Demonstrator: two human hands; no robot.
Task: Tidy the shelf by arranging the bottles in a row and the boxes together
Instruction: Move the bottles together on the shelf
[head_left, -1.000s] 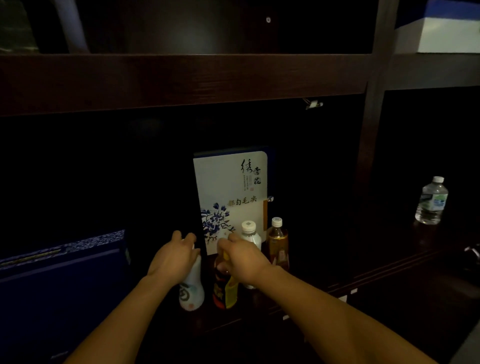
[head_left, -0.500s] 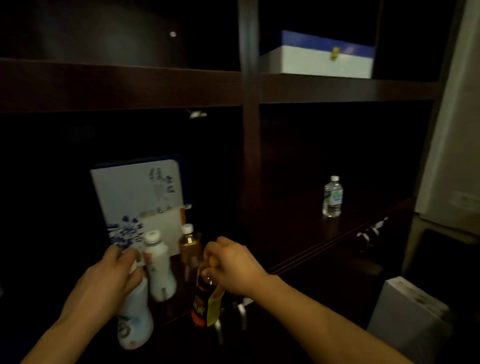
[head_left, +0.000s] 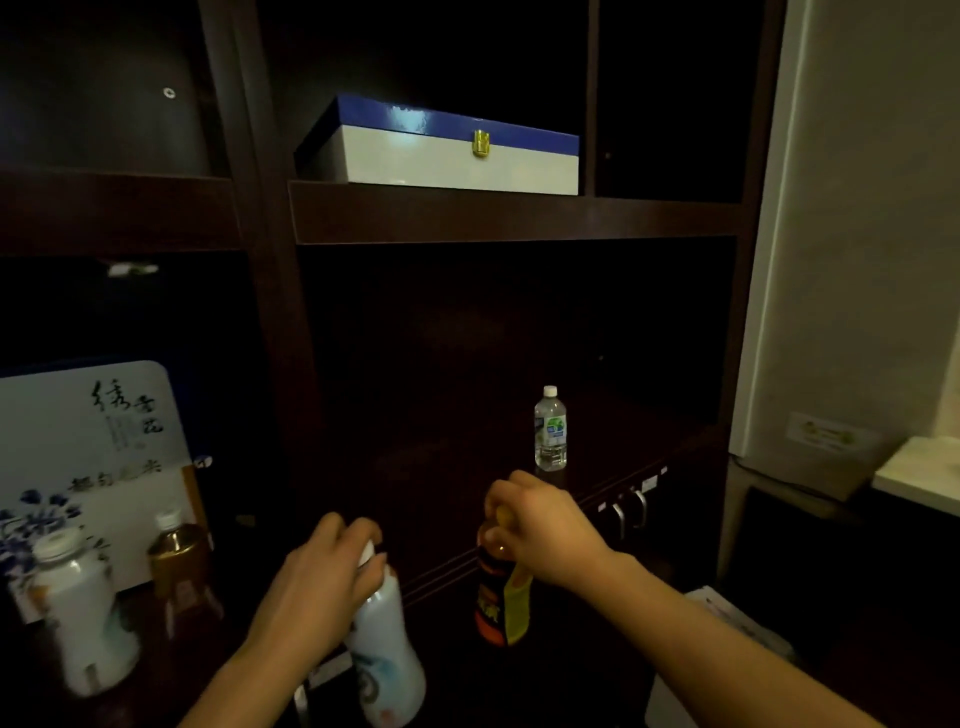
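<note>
Hands (head_left: 317, 582) carried both bottles (head_left: 387, 660) rightward.

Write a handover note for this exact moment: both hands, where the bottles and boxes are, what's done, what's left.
Left hand: grips the white plastic bottle by its top.
Right hand: grips the dark bottle with the yellow-red label by its cap.
Both are held off the shelf, in front of the right bay.
Left bay: white capped bottle, amber tea bottle, white floral box.
Right bay: clear water bottle.
Upper shelf: blue-lidded white box.
Done: no row.
Left: line up bottles, group boxes.
</note>
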